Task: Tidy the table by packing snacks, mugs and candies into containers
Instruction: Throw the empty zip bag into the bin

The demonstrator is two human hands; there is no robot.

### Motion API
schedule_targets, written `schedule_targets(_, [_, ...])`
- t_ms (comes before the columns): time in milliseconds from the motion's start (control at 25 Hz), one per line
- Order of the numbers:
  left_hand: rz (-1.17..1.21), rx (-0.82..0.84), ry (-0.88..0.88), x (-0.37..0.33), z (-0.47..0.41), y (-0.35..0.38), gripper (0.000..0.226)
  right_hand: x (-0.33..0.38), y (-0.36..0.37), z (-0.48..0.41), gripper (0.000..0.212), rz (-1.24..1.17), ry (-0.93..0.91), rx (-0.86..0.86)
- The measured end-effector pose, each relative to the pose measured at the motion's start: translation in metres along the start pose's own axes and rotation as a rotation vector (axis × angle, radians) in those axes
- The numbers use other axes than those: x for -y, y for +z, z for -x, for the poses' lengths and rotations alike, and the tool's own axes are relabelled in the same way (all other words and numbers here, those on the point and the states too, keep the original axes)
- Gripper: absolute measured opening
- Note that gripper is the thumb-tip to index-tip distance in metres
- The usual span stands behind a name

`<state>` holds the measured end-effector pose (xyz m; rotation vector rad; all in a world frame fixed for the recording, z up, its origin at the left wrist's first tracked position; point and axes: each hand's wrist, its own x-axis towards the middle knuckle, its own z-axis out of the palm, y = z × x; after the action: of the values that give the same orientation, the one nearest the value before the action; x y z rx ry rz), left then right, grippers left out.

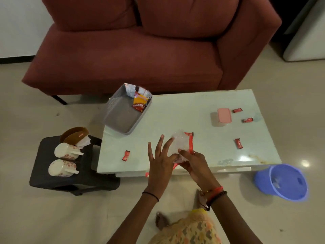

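Over the front edge of the pale table, my left hand and my right hand both hold a clear snack packet with a red edge. The left fingers are spread against it. A grey basket at the table's left corner holds several snack packets. Small red candies lie on the table: one at the front left, one to the right, two beside a clear box with a pink lid. Two white mugs lie on their sides on a black stool.
A brown holder with tissues stands at the stool's back. A blue bucket sits on the floor at the right, tilted. A dark red sofa stands behind the table. My feet are on the floor below.
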<state>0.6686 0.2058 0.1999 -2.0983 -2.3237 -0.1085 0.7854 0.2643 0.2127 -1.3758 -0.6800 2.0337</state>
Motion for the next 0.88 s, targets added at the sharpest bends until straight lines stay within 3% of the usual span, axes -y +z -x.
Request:
schedule_targets(160, [-0.017, 0.092, 0.203, -0.064, -0.022, 0.025, 0.043, 0.015, -0.084, -0.008, 0.023, -0.050, -0.013, -0.194])
schedule_targets(320, [0.125, 0.166, 0.332, -0.140, -0.053, 0.052, 0.052, 0.034, -0.195, -0.023, 0.029, -0.056, -0.031, -0.419])
schedule_targets(480, [0.204, 0.243, 0.335, -0.226, -0.101, 0.089, 0.042, 0.049, -0.337, -0.026, 0.007, -0.041, -0.072, -0.759])
schedule_targets(560, [0.222, 0.267, 0.337, -0.263, -0.125, 0.112, 0.040, 0.048, -0.406, -0.031, 0.008, -0.102, -0.026, -0.886])
schedule_targets(640, [0.226, 0.281, 0.363, -0.313, -0.155, 0.143, 0.042, 0.046, -0.486, -0.041, 0.021, -0.161, 0.013, -0.994])
schedule_targets(720, [0.222, 0.255, 0.367, -0.323, -0.171, 0.155, 0.043, 0.038, -0.520, -0.049, 0.033, -0.221, 0.027, -1.046])
schedule_targets(880, [0.302, 0.259, 0.352, -0.371, -0.203, 0.203, 0.039, 0.017, -0.612, -0.084, 0.036, -0.120, 0.089, -1.202])
